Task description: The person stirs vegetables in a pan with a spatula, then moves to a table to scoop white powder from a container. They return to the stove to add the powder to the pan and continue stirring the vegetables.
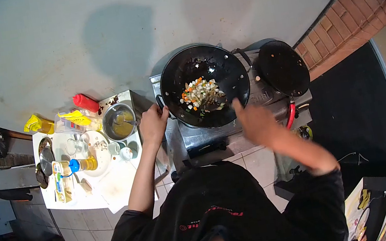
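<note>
A large black wok (179, 67) sits on the metal stove (188, 139), with diced white and orange food (201, 94) gathered in its middle. My left hand (154, 122) has its fingers closed on the wok's left handle. Over the wok's lower right rim is my right hand (254, 123), blurred by motion. Its fingers are bent, and whatever they may hold cannot be made out. Something thin and dark lies blurred in the food, towards my right hand.
A flat black pan (282, 68) with a red handle (291, 115) rests on the stove's right side. On the white table (113, 188) at left stand a metal bowl (119, 123), a plate (101, 160), a red bottle (85, 103) and an oil bottle (90, 163).
</note>
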`<state>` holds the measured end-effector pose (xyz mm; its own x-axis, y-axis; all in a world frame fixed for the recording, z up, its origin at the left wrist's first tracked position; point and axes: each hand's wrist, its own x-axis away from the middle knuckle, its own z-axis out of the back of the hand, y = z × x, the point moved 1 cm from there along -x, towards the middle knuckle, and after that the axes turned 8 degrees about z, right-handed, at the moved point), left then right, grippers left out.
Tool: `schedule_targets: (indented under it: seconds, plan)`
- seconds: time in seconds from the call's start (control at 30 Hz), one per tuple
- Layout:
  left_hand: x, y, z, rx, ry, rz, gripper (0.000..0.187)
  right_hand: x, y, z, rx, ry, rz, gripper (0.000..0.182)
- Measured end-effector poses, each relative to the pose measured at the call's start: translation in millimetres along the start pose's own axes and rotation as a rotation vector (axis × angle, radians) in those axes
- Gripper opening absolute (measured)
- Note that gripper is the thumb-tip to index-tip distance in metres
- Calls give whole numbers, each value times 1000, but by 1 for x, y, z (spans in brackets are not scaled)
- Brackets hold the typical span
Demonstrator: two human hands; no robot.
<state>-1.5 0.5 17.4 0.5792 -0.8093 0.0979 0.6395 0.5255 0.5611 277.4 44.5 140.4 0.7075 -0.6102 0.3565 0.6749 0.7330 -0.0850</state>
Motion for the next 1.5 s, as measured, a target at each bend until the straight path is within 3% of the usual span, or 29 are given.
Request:
schedule_targets:
  seconds: [0.07, 0.1, 0.13, 0.17, 0.2, 0.33, 0.5, 0.57, 0.63, 0.77, 0.9, 0.97, 1.0, 1.13, 1.2, 1.23, 1.33, 1.37, 1.43, 1.5]
  plan:
    - [-2, -2, -2, 11, -22, 9, 37, -38, 34, 16, -92, 78, -12, 62]
    - [-2, -3, -3, 9, -24, -2, 37, -56, 47, 33, -117, 90, -58, 53]
    - [-2, -3, -3, 10, -7, -3, 37, -73, 65, 53, -166, 21, 31, 39]
    - [-2, -3, -4, 14, 9, -3, 37, -76, 52, 95, -158, -184, -68, 29]
    - [-1, -3, -4, 14, 13, -15, 36, -102, 71, 90, -187, -241, -208, 26]
    - [4, 0, -3, 80, 37, -4, 35, -178, 133, 51, -194, -437, -286, 21]
    - [5, 1, -3, 93, 59, 6, 34, -155, 114, 6, -670, -360, -59, 18]
    - [5, -1, -2, 127, 55, 32, 34, -123, 93, 23, -485, -280, -9, 17]
    - [3, -1, -4, 93, 59, 16, 35, -109, 98, 32, 76, 175, 404, 19]
    - [5, -2, -6, 69, 81, 16, 36, -124, 100, 63, 135, 162, 389, 22]
    - [6, -2, -7, 62, 76, 25, 36, -156, 100, 47, 184, 310, 386, 23]
    - [8, -2, -5, 64, 88, 30, 36, -161, 100, 37, 9, 92, 428, 28]
    - [8, -3, -5, 67, 81, 29, 36, -153, 98, 43, -60, 76, 508, 29]
    - [10, 2, -6, 58, 57, 58, 35, -129, 98, 80, -5, 103, 448, 23]
    - [9, -1, -8, 60, 77, 52, 36, -135, 104, 95, 157, 45, 217, 19]
    - [9, 0, -7, 55, 74, 43, 36, -136, 102, 103, 151, 48, 210, 19]
    - [8, 1, -7, 48, 75, 40, 35, -150, 89, 108, 268, -301, -63, 19]
    - [9, 2, -8, 49, 70, 30, 35, -164, 98, 94, 263, -300, -74, 19]
    - [9, 3, -5, 67, 86, 11, 35, -195, 116, 48, -27, -545, -209, 18]
    - [8, 0, -8, 69, 84, 6, 35, -196, 127, 18, -636, -710, -240, 19]
